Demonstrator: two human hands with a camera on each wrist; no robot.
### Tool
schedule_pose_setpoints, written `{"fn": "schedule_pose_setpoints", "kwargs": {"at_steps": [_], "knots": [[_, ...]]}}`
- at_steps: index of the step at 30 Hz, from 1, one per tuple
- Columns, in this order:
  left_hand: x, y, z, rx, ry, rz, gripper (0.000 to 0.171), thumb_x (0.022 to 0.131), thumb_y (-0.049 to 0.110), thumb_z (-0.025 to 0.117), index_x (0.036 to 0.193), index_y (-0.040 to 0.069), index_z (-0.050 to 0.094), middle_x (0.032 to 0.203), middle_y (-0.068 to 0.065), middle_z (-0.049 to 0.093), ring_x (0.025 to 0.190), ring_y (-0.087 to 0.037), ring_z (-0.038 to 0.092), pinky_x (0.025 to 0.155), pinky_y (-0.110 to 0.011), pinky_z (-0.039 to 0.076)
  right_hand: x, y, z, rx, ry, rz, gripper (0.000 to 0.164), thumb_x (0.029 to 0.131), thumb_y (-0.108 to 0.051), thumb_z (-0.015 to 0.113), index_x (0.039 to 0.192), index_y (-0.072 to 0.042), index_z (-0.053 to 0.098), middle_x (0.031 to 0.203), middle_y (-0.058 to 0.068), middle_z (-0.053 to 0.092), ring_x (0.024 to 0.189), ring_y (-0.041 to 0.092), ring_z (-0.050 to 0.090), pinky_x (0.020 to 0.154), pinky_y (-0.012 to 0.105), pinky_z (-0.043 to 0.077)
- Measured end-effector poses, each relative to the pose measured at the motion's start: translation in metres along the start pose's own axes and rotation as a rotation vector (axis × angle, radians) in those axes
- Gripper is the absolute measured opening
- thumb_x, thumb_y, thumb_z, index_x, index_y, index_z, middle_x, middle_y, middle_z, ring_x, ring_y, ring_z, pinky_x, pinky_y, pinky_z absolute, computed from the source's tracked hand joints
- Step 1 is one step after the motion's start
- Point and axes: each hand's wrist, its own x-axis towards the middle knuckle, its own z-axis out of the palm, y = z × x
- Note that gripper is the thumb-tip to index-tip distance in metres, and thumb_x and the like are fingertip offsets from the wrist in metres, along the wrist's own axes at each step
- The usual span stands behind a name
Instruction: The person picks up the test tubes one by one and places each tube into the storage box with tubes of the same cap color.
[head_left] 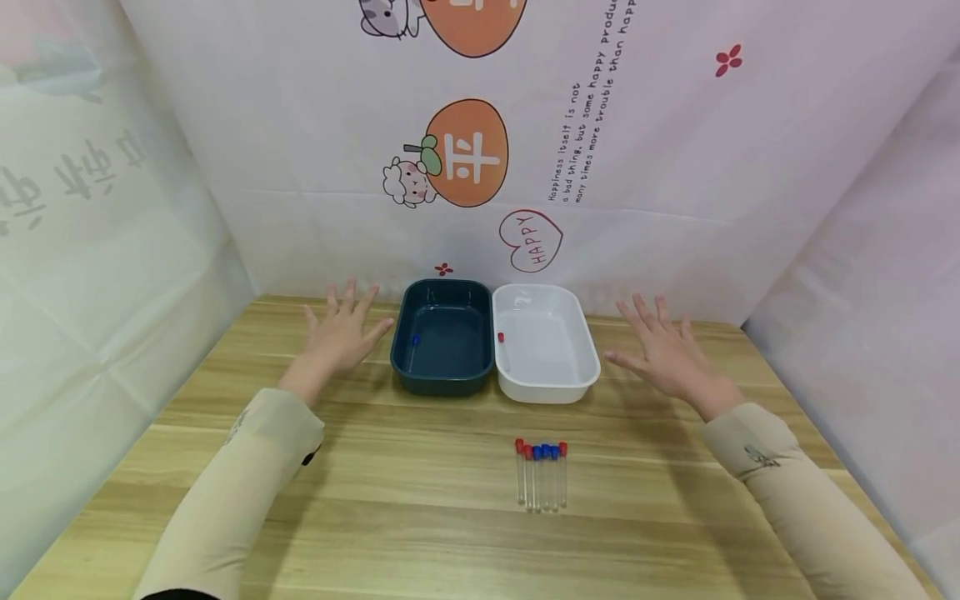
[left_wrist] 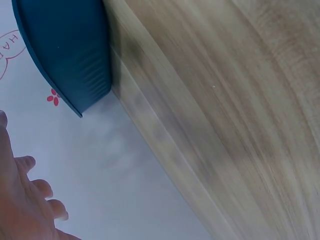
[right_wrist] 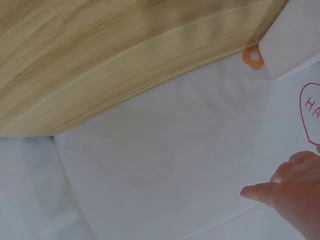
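Note:
My left hand (head_left: 339, 335), fingers spread and holding nothing, hovers left of a dark blue tray (head_left: 444, 386). To the right of a white tray (head_left: 546, 393) my right hand (head_left: 670, 354) is also spread, with nothing in it. The two trays stand side by side. A blue cap (head_left: 416, 340) shows inside the dark tray near its left wall. Near the white tray's left wall lies a red cap (head_left: 501, 337), with a faint clear tube below it. Several clear test tubes (head_left: 547, 483) with red or blue caps lie in a row in front of the trays.
Both trays stand on a wood-grain table (head_left: 375, 517), close to a white printed cloth (head_left: 315, 233) at the back. Plain cloth walls (head_left: 862, 350) rise along the left and right sides of the table.

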Motion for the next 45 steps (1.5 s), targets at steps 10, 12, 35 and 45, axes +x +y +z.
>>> {"fn": "schedule_pose_setpoints", "kwargs": {"at_steps": [10, 12, 35, 45], "knots": [[-0.002, 0.01, 0.004, -0.004, -0.002, 0.04, 0.079, 0.107, 0.062, 0.03, 0.167, 0.019, 0.001, 0.168, -0.018, -0.015, 0.149, -0.047, -0.019, 0.108, -0.076, -0.014, -0.015, -0.01, 0.0, 0.031, 0.03, -0.072, 0.093, 0.101, -0.056, 0.057, 0.165, -0.007, 0.013, 0.169, 0.021, -0.001, 0.152, 0.047, -0.012, 0.113, 0.07, -0.012], [-0.004, 0.013, 0.006, -0.002, 0.001, 0.05, 0.08, 0.107, 0.063, 0.03, 0.167, 0.019, 0.002, 0.169, -0.017, -0.014, 0.15, -0.048, -0.018, 0.108, -0.077, -0.012, -0.019, -0.013, 0.0, 0.037, 0.032, -0.085, 0.092, 0.1, -0.054, 0.059, 0.165, -0.006, 0.014, 0.169, 0.022, 0.001, 0.152, 0.047, -0.011, 0.113, 0.071, -0.011], [-0.014, 0.027, 0.02, -0.022, -0.005, 0.093, 0.077, 0.107, 0.056, 0.04, 0.167, 0.015, 0.012, 0.17, -0.02, -0.005, 0.152, -0.049, -0.008, 0.11, -0.078, -0.003, -0.057, -0.044, 0.02, 0.066, 0.014, -0.204, 0.093, 0.097, -0.046, 0.068, 0.166, -0.013, 0.014, 0.17, 0.019, 0.006, 0.153, 0.048, -0.004, 0.115, 0.073, 0.001], [-0.018, 0.029, 0.025, 0.0, -0.019, 0.113, 0.079, 0.107, 0.056, 0.04, 0.166, 0.013, 0.011, 0.17, -0.02, -0.001, 0.151, -0.052, 0.002, 0.11, -0.079, 0.004, -0.069, -0.053, 0.03, 0.065, -0.014, -0.225, 0.09, 0.096, -0.042, 0.071, 0.164, -0.009, 0.023, 0.169, 0.019, 0.01, 0.152, 0.048, -0.001, 0.116, 0.07, 0.0]]}}
